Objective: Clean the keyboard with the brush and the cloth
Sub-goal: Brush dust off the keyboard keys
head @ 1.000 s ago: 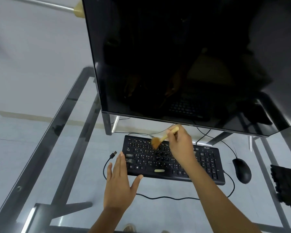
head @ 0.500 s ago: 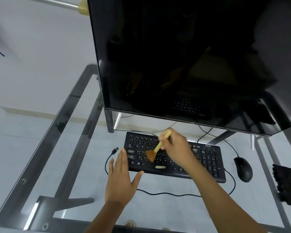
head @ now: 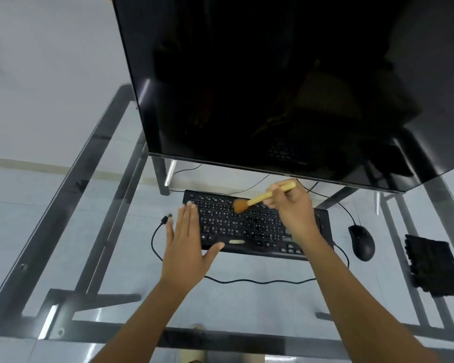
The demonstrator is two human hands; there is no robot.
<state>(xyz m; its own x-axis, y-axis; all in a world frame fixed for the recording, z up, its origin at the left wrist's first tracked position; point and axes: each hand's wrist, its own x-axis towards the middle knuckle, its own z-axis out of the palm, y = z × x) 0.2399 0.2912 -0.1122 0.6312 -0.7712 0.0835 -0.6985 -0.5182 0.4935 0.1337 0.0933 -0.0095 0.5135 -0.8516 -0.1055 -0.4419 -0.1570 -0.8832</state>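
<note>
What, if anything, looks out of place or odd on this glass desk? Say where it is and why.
The keyboard has a loose cable: its USB plug lies unplugged on the glass left of the keys. A pale patch marks the space bar; what it is cannot be told. Otherwise nothing stands out.

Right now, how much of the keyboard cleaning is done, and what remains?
Nothing looks finished yet. In hand: the right hand holds the brush, bristles on the upper key rows of the keyboard, while the left hand lies flat at its left end. Left: the black cloth lies untouched at the table's right.
</note>
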